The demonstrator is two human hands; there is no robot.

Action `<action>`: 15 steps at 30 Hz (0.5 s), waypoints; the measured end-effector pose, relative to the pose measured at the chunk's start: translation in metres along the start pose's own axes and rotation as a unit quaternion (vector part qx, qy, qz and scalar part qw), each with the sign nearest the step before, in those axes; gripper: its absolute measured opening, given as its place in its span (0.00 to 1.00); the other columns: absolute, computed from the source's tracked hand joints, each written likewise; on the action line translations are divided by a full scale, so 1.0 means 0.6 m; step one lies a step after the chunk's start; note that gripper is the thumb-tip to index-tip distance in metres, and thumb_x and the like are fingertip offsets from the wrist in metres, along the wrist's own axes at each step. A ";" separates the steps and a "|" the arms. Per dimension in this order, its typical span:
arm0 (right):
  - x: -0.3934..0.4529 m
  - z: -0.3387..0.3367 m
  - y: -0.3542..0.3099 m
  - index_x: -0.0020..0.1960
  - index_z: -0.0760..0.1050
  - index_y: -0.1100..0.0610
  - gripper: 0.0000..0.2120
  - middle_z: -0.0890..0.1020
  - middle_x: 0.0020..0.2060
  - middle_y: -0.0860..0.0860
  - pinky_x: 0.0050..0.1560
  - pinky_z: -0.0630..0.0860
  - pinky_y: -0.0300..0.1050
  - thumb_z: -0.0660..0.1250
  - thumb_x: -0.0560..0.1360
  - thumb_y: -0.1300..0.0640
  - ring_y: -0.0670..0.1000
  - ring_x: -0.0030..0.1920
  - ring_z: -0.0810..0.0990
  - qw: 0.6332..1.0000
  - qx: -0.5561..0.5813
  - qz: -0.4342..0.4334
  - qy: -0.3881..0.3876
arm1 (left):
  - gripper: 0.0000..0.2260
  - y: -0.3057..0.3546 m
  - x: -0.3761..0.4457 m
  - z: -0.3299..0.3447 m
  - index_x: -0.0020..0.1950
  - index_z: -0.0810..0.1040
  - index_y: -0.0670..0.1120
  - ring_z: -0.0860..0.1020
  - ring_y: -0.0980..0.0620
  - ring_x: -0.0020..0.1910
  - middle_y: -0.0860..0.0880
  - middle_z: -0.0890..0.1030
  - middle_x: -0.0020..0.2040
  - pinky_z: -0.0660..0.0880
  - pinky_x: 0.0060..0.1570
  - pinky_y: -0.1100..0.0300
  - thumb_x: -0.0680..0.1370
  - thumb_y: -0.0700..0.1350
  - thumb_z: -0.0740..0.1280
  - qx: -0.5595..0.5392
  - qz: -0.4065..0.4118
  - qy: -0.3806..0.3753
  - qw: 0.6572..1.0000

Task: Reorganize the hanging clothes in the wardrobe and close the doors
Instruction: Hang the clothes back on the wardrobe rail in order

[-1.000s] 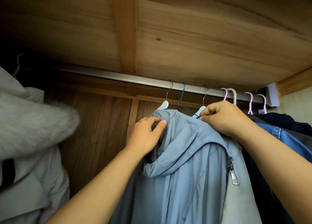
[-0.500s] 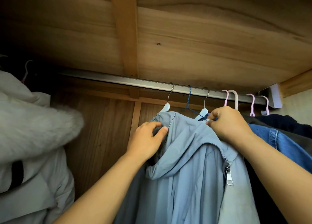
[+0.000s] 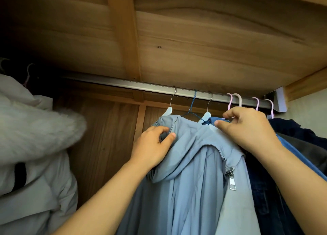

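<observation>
Shifted off the pale-blue hooded nylon jacket (image 3: 191,172) hanging mid-rail, the right hand (image 3: 247,128) now pinches a denim collar (image 3: 215,120) behind it, while the left hand (image 3: 152,146) still grips its hood, suggesting sorting continues

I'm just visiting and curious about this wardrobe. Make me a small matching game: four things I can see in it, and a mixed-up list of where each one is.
Things:
1. light blue hooded jacket
2. white fur-trimmed coat
3. pink hangers
4. metal rail

Places:
A. far left of the wardrobe
B. hooked at the right end of the rail
C. running across under the wooden top
D. in the middle, gripped by the left hand and the right hand

Pairs: 1-D, 2-A, 3-B, 4-C
</observation>
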State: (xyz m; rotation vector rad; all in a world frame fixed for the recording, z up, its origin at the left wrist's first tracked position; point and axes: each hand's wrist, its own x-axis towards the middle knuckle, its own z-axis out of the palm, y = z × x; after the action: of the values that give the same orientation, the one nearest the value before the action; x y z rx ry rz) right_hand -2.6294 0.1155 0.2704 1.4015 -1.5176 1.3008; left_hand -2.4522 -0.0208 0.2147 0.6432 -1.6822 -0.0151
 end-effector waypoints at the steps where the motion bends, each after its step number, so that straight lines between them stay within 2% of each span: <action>1: -0.010 -0.010 -0.004 0.49 0.79 0.54 0.10 0.78 0.33 0.48 0.43 0.70 0.45 0.71 0.71 0.49 0.54 0.47 0.77 1.000 0.027 -0.006 0.001 | 0.15 0.005 -0.011 -0.003 0.60 0.78 0.53 0.76 0.52 0.49 0.53 0.77 0.56 0.75 0.53 0.52 0.76 0.56 0.64 0.015 -0.002 0.005 1.000; 5: -0.057 -0.022 -0.025 0.49 0.79 0.50 0.09 0.76 0.29 0.46 0.43 0.71 0.45 0.70 0.71 0.50 0.50 0.39 0.76 0.993 0.088 -0.065 0.033 | 0.17 0.016 -0.043 -0.020 0.63 0.76 0.54 0.77 0.51 0.52 0.53 0.77 0.57 0.74 0.53 0.52 0.76 0.58 0.63 0.055 0.005 0.013 0.998; 9: -0.141 -0.007 -0.045 0.51 0.79 0.49 0.11 0.76 0.29 0.45 0.42 0.75 0.48 0.69 0.70 0.48 0.46 0.34 0.74 0.979 0.159 -0.121 -0.037 | 0.16 0.017 -0.132 -0.050 0.61 0.76 0.54 0.77 0.55 0.44 0.56 0.79 0.47 0.76 0.48 0.53 0.75 0.57 0.64 0.101 -0.006 0.026 0.995; 12: -0.208 0.015 -0.057 0.50 0.80 0.50 0.12 0.75 0.30 0.45 0.40 0.76 0.51 0.70 0.71 0.45 0.48 0.33 0.74 0.969 0.187 -0.156 -0.037 | 0.18 0.015 -0.218 -0.084 0.59 0.78 0.55 0.77 0.56 0.38 0.57 0.79 0.39 0.76 0.43 0.54 0.73 0.60 0.63 0.133 -0.045 0.023 0.990; 15: -0.285 0.038 -0.069 0.49 0.80 0.48 0.13 0.74 0.30 0.44 0.37 0.77 0.50 0.67 0.68 0.43 0.49 0.31 0.73 0.959 0.227 -0.158 -0.069 | 0.17 0.011 -0.309 -0.122 0.59 0.78 0.55 0.77 0.58 0.35 0.57 0.79 0.37 0.76 0.41 0.55 0.73 0.59 0.64 0.152 -0.092 -0.005 0.984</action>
State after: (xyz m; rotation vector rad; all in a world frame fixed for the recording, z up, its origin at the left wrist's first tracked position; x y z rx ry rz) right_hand -2.5547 0.1459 0.1127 1.9690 -1.0498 1.4222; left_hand -2.3748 0.0869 0.0660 1.0297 -1.6430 0.1089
